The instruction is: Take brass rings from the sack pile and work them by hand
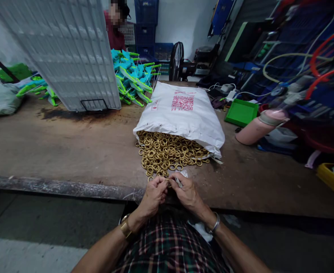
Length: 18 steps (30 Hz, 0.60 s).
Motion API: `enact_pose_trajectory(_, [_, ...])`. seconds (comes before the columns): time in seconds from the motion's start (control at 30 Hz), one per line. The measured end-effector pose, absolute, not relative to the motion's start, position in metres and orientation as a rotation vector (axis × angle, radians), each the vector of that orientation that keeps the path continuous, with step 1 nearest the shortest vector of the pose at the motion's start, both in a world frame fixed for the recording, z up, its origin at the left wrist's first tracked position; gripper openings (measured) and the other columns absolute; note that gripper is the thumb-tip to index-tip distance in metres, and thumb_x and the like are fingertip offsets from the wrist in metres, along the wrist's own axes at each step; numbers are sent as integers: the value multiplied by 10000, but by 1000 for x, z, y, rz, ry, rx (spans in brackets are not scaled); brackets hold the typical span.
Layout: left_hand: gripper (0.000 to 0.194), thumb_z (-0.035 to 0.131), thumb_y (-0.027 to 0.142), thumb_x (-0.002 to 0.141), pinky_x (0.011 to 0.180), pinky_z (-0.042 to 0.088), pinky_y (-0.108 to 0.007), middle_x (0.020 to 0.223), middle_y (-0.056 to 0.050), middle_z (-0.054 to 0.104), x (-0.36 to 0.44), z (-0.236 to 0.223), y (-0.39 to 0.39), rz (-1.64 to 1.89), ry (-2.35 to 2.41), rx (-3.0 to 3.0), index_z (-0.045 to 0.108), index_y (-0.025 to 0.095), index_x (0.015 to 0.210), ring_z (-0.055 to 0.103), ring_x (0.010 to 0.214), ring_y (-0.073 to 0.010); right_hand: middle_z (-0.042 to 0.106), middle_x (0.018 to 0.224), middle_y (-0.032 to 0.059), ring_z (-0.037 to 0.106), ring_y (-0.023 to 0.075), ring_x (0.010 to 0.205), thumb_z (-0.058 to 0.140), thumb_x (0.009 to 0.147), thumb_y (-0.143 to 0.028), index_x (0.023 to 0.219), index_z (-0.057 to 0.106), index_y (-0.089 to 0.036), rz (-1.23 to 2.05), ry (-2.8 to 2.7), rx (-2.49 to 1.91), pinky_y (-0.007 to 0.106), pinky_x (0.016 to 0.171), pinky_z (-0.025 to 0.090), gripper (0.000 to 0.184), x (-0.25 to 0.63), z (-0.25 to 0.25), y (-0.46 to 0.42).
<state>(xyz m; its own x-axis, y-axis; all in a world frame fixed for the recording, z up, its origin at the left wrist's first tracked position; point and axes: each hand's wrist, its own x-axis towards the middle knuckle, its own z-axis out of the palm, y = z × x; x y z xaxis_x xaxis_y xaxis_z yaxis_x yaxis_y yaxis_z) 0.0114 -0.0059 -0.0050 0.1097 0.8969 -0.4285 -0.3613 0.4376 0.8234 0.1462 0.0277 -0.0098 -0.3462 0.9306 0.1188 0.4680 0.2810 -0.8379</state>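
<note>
While a broad wooden table (70, 148), brown, scuffed and darkly stained in one patch, spans the view, a tall white panel (78, 53) of ribbed plastic stands towards its far left. In the middle lies a plump white sack (181, 113), its creased sheeting printed in red with a square code, its open mouth facing the person. Behind it and to the left is a tangle of turquoise and lime-green pieces (131, 77), thin and angular. Smooth, round, brass-coloured rings (167, 151) fill the sack's mouth and spill onto the wood in a loose heap. To the right of the sack are a shallow green tray (242, 113) and a pink cylindrical bottle (253, 129). At the table's near edge, just in front of the heap, the right hand (187, 191) is curled round a slim grey piece (178, 182). Beside it, the left hand (154, 195) pinches one ring (168, 182) at its fingertips; whether the right fingertips touch that ring is unclear.
</note>
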Motion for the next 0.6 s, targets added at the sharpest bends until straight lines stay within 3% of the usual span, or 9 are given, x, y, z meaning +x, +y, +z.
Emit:
enact_pose_trajectory(0.07, [352,621,507,697,388,215,-175,508,87,398,10,-6,-6,1054,1175,713,497,179,716,276,392,-35,554,681,-10,489,122,635,453,831,-343,769,556,-194,1081,-1787,-1334,223,612,387,192,143,-9,28])
enact_pose_trajectory(0.27, [234,571,376,757,566,370,-215,605,10,558,11,0,-8,1175,1264,1021,596,168,652,474,579,-107,383,470,-50,362,94,474,399,834,-485,564,468,-193,1436,-1611,-1375,218,487,316,404,142,-14,28])
enact_pose_trajectory(0.5, [318,567,494,740,384,189,-190,544,74,439,7,-7,-10,972,1087,772,509,182,757,264,382,-37,465,567,-38,390,98,547,473,764,-372,630,507,-183,1346,-1611,-1423,219,531,326,234,137,-6,29])
enact_pose_trajectory(0.6, [330,573,498,738,376,186,-179,569,69,444,7,-9,-11,985,1019,722,479,182,751,270,385,-29,488,602,-29,423,107,590,450,767,-351,636,514,-181,1306,-1646,-1396,224,567,344,224,136,-2,30])
